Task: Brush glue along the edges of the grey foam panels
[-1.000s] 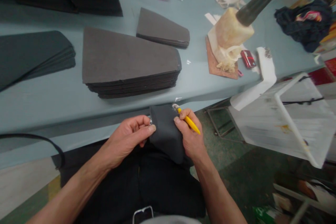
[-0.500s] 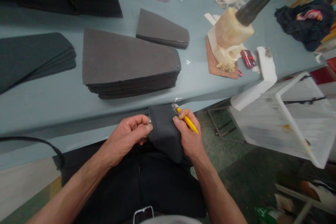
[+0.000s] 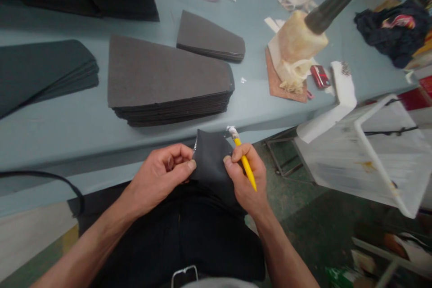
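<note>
A dark grey piece of cloth or leather (image 3: pixel 214 157) is held between my hands, in front of the table edge. My left hand (image 3: pixel 168 164) pinches its left edge between thumb and fingers; a thin whitish line shows along that edge. With thumb and fingers my right hand (image 3: pixel 248 173) grips the opposite edge. That same hand also keeps hold of a small yellow-handled brush (image 3: pixel 248 168), its whitish tip pointing up towards the table. Just beyond, a thick stack of dark grey cut pieces (image 3: pixel 168 76) lies on the table.
A smaller stack (image 3: pixel 211 36) lies behind, with dark green pieces (image 3: pixel 50 76) at left. To the right stand a glue-crusted container (image 3: pixel 295 38) with a dark handle rising from it, and a red box (image 3: pixel 320 76). A white-framed cart (image 3: pixel 371 153) is beside the table.
My right hand has shifted slightly right and the brush has turned more upright. The held piece has been drawn wider, its top-left corner raised. My left hand stays nearly in place.
</note>
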A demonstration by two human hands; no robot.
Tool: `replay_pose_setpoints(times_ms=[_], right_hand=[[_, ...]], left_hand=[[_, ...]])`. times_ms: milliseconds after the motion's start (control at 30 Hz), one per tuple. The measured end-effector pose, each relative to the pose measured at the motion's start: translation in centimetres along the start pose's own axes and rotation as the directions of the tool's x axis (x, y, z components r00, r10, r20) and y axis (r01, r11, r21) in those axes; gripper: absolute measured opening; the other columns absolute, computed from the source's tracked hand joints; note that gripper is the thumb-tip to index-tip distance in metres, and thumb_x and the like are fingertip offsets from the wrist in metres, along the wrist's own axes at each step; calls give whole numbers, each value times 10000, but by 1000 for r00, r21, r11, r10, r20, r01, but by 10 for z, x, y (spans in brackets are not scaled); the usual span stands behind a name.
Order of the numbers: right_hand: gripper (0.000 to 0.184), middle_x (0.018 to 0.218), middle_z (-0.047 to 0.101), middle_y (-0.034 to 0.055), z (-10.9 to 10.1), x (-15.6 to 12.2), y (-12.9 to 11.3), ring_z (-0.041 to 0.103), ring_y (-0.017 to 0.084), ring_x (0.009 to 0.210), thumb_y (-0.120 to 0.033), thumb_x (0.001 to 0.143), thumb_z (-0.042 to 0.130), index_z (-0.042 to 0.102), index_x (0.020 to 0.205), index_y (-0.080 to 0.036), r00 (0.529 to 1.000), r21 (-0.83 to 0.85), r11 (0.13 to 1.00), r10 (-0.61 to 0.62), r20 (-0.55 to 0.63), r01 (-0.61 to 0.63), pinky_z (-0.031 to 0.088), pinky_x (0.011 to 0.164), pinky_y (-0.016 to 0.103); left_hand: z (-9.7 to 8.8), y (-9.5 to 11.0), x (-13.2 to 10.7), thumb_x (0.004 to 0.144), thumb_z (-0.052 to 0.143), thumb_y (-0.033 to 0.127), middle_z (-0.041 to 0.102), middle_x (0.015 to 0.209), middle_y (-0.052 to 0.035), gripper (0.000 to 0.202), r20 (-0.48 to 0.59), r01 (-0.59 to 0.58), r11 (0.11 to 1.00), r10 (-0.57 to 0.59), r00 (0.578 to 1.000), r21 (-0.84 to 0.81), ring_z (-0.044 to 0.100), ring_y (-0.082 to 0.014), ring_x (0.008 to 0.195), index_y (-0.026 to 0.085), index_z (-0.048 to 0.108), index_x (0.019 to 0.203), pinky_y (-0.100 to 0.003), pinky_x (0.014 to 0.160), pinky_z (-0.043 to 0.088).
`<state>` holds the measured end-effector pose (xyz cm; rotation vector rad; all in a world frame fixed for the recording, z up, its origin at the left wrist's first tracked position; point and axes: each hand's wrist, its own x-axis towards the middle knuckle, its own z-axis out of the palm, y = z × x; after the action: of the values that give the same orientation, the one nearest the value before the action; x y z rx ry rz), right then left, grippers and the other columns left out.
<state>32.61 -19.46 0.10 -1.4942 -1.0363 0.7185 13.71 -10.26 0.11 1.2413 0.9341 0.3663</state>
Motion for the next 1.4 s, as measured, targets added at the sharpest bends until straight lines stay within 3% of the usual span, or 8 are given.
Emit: replay_pose_setpoints(times_ms=[267,400,700,833,1033,1167,1267,1400], right_hand=[[193,761,535,-93,-12,-23,-5,506,88,613,-165,948,708,557,892,-270,987,-214,974,-102,-124,73,424,611,223],[218,845,568,-78,-18,-29,-6,530,110,696,-228,892,784,584,960,-282,987,-246,964,-126,-104,97,430,645,239],[438,935,583,-53,-22,-18,-6,561,145,806,-329,739,928,579,1000,-285,993,-103,995,4,-117,-16,467,704,267],[449,936,591,-42,-18,-17,-12,566,155,801,-326,760,901,526,1006,-290,987,-23,987,155,-52,-156,486,707,286],[353,794,488,-84,-3,-15,-24,476,116,676,-251,779,815,494,923,-285,980,-34,987,151,-130,-156,428,617,249],[352,827,504,-71,1,-10,-26,475,117,691,-293,783,802,484,932,-283,964,47,973,231,-135,-227,450,621,255],[377,875,549,-51,2,-8,-25,517,127,730,-342,775,821,494,951,-278,942,95,950,308,-133,-297,493,647,268],[396,855,553,-51,3,-7,-21,534,135,723,-368,773,823,493,974,-281,928,132,935,347,-135,-330,519,645,275]], left_hand=[[8,7,-10,876,760,491,533,668,37,336,138,-1,991,19,990,-130,422,-102,601,188,636,800,-212,546,360],[12,18,-11,883,741,448,463,627,63,297,184,-38,993,58,981,-112,358,-91,566,197,617,784,-205,512,312],[14,27,-10,891,694,405,448,607,68,248,252,-54,998,58,966,-21,350,-89,548,204,618,767,-198,490,305],[15,29,-4,902,709,421,450,613,68,269,277,-36,998,47,960,-43,343,-84,554,195,630,780,-194,494,292],[18,33,4,882,748,439,468,610,71,288,234,-36,996,55,971,-85,354,-78,541,192,638,785,-187,488,305],[13,27,-1,899,758,462,628,697,24,274,84,-58,998,59,995,-14,522,-116,590,194,707,905,-212,533,422],[7,24,-9,937,734,426,688,745,9,220,-69,-167,961,186,980,222,568,-125,612,207,745,919,-233,564,436],[5,25,-14,1016,708,315,716,826,22,157,32,-428,803,457,889,414,596,-105,661,228,758,895,-231,621,448]])
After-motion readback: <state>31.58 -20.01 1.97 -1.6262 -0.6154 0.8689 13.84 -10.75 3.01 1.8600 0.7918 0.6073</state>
